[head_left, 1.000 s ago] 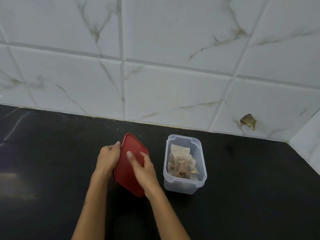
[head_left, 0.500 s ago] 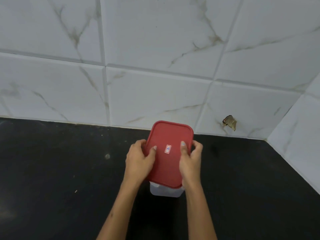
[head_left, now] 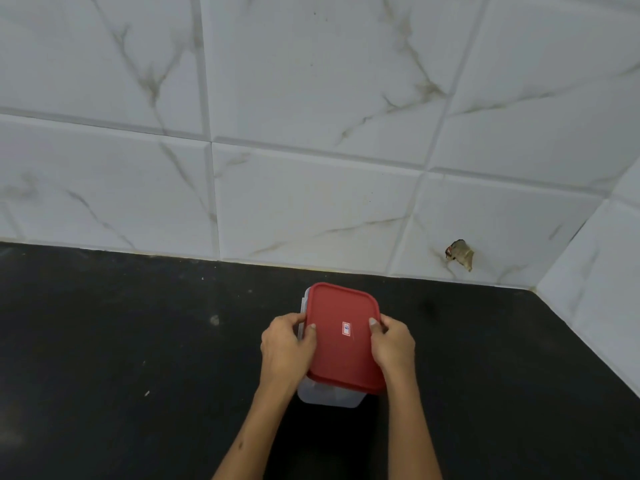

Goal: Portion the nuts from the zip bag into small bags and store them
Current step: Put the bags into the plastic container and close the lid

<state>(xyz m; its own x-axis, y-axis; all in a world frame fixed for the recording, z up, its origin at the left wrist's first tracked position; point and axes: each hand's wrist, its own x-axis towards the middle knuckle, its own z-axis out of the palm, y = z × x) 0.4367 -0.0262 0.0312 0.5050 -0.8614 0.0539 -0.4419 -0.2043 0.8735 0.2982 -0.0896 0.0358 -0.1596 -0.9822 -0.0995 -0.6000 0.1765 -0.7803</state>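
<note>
Black and faintly speckled, the desk (head_left: 138, 341) runs back to a wall of white marble-veined tiles (head_left: 311, 81), and on it, a little right of centre and nearer the far edge than the near one, stands the clear plastic container (head_left: 330, 398). A red lid (head_left: 343, 336) with rounded corners lies over its top and hides the inside completely, so neither small bags nor nuts can be made out. Only the container's near wall and a sliver of its left rim show past the lid; whether the lid is fully seated all round cannot be told, as its near edge seems to overhang the wall below. A small white label (head_left: 346, 329) sits at the lid's middle, its print too small to read.

At the lid's left edge the left hand (head_left: 285, 348) grips it, thumb on top and fingers curled round the side. On the opposite edge the right hand (head_left: 393, 344) grips in the same manner, its fingers mostly hidden behind the rim. Both forearms are cut off by the lower edge.

Further right, low on the wall, a brownish chipped spot (head_left: 460, 254) breaks one tile, and a side wall (head_left: 606, 271) meets the back wall in the far right corner.
</note>
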